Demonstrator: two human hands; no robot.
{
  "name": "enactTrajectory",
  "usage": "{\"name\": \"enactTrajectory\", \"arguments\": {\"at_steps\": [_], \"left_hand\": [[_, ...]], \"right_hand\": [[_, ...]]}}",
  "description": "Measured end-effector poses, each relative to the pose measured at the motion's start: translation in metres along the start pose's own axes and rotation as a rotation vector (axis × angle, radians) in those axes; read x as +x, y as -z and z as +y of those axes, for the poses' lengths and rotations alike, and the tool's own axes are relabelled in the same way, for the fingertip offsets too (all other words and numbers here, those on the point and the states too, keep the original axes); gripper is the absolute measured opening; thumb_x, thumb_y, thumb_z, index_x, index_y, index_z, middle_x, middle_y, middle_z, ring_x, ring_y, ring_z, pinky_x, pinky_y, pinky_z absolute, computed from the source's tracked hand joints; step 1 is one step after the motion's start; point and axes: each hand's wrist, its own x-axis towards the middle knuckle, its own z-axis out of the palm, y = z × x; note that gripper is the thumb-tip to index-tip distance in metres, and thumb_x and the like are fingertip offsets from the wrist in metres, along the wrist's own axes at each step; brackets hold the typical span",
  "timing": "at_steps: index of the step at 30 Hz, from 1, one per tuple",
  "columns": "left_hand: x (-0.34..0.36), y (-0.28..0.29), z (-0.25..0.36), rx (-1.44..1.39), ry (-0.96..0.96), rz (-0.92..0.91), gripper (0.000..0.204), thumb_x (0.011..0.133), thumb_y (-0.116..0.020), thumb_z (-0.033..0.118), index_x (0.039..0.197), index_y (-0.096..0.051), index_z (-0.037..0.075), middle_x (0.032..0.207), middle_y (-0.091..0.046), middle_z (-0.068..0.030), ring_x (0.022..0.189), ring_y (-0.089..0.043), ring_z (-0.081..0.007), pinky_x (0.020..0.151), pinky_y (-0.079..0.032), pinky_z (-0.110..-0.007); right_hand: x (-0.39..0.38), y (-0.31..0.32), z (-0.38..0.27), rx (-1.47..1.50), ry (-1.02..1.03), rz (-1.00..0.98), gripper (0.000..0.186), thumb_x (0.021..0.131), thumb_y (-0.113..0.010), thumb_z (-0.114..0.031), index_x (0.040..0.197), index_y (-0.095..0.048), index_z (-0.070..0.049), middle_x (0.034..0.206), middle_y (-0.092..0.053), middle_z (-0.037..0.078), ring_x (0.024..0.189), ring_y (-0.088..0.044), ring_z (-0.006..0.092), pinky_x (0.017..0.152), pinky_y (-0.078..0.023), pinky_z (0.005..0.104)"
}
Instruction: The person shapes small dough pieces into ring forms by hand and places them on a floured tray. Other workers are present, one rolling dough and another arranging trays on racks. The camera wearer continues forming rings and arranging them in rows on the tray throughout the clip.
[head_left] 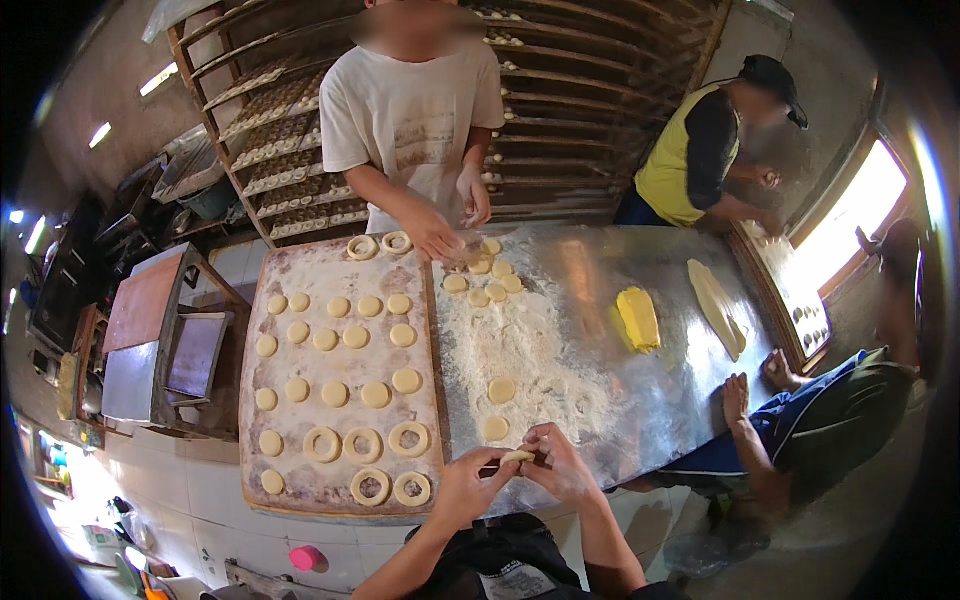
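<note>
Both my hands meet at the near edge of the metal table, holding one small piece of pale dough [517,456] between them. My left hand [478,478] pinches its left side with thumb and fingers. My right hand [556,462] grips the right side. Just beyond my fingers, two flat dough rounds [499,404] lie on the floured metal. To the left, a floured wooden board [320,270] carries rows of dough rounds [356,337] and several dough rings [362,446], some of them close to my left hand.
Across the table, a person in a white shirt [410,110] reaches toward a cluster of dough rounds [490,285]. Yellow fat [637,320] and a dough strip [716,310] lie on the right. Two other people work there, beside a tray [790,290]. Loaded racks [280,150] stand behind.
</note>
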Motion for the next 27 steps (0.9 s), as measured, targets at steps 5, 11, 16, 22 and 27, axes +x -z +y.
{"name": "enactTrajectory", "arguments": {"at_steps": [5,11,16,22,27], "left_hand": [[0.002,-0.012,0.009,0.127,-0.075,0.095,0.027,0.082,-0.074,0.005,0.106,-0.067,-0.003,0.099,-0.067,-0.0175,0.086,-0.07,-0.0248,0.074,-0.056,-0.032],[0.007,-0.022,0.001,0.496,-0.374,0.438,0.045,0.075,-0.058,-0.01,0.117,-0.052,0.004,0.103,-0.055,-0.0177,0.096,-0.053,-0.0377,0.083,-0.045,-0.045],[-0.004,-0.02,-0.01,0.072,-0.351,0.413,0.049,0.08,-0.054,-0.01,0.126,-0.043,0.002,0.097,-0.054,-0.013,0.088,-0.055,-0.0285,0.082,-0.046,-0.04],[-0.022,0.003,-0.019,-0.953,-0.379,0.137,0.033,0.096,-0.055,0.012,0.127,-0.045,0.005,0.09,-0.054,-0.0032,0.084,-0.053,-0.0127,0.075,-0.043,-0.024],[-0.032,0.015,-0.013,0.408,-0.304,0.628,0.024,0.1,-0.05,0.019,0.118,-0.05,0.005,0.063,-0.062,-0.0184,0.053,-0.061,-0.0426,0.048,-0.046,-0.052]], "right_hand": [[0.019,-0.016,0.0,-0.538,0.098,0.263,0.061,0.075,-0.076,0.0,0.125,-0.044,-0.002,0.1,-0.058,0.013,0.088,-0.062,0.024,0.078,-0.05,0.0343],[0.033,-0.019,0.022,-0.076,0.192,-0.058,0.064,0.08,-0.065,0.003,0.139,-0.042,-0.005,0.11,-0.058,0.013,0.103,-0.058,0.0241,0.091,-0.046,0.0358],[0.032,-0.01,0.018,0.704,0.081,-0.472,0.045,0.088,-0.057,-0.01,0.132,-0.047,-0.006,0.108,-0.06,0.009,0.102,-0.058,0.0189,0.088,-0.046,0.0332],[0.027,-0.053,-0.013,0.116,0.032,-0.155,0.043,0.096,-0.05,-0.027,0.135,-0.046,-0.008,0.084,-0.06,0.006,0.077,-0.058,0.0168,0.075,-0.046,0.0303],[0.014,-0.08,-0.03,0.55,0.008,-0.341,0.06,0.097,-0.053,-0.025,0.15,-0.031,-0.009,0.086,-0.062,0.004,0.076,-0.059,0.0121,0.063,-0.046,0.025]]}}
